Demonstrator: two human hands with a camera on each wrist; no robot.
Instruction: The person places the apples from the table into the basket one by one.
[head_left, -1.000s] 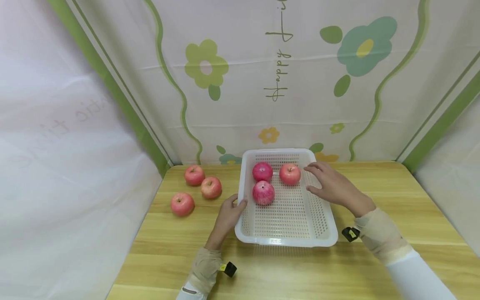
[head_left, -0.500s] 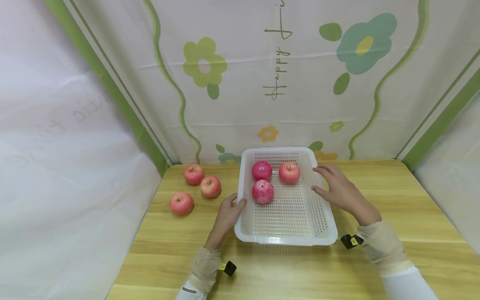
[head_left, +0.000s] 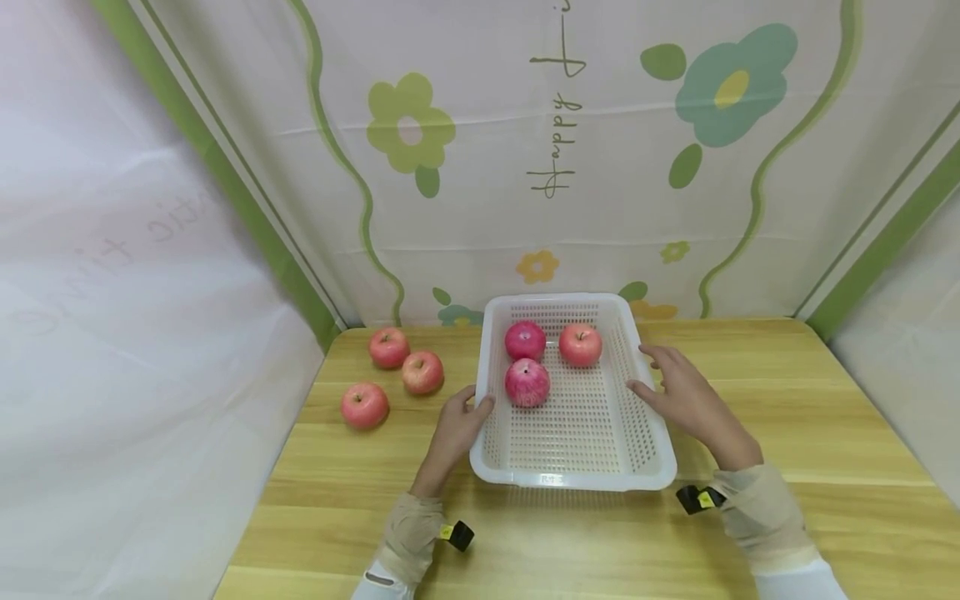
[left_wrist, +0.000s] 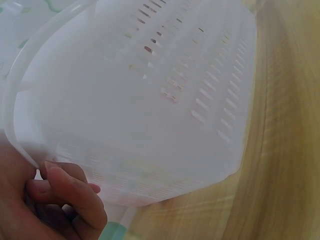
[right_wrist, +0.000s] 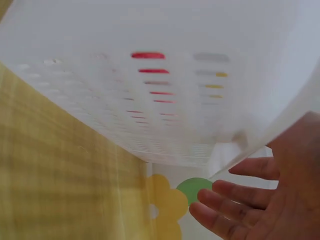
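Observation:
A white plastic basket (head_left: 577, 442) with slotted walls is in the middle of the head view. It holds a light red apple (head_left: 581, 344) and two round magenta fruits, one at the back (head_left: 525, 341) and one streaked paler (head_left: 527, 383); their kind is unclear. My left hand (head_left: 459, 429) grips the left rim, thumb on top; the left wrist view shows its fingers (left_wrist: 75, 195) curled beneath the rim. Beside the right rim, my right hand (head_left: 688, 398) has its thumb over the edge. Its fingers (right_wrist: 235, 200) are extended and loosely spread outside the wall in the right wrist view.
Three apples lie on the wooden table (head_left: 337, 517) left of the basket: one at the back (head_left: 389, 347), one nearer the basket (head_left: 423, 372), one in front (head_left: 364, 406). A printed curtain (head_left: 480, 167) hangs behind the table, with more white cloth (head_left: 135, 375) at the left.
My right hand has moved from above the basket's interior, near the apple, out rightward and toward me to the right rim. The left hand keeps its grip on the left rim.

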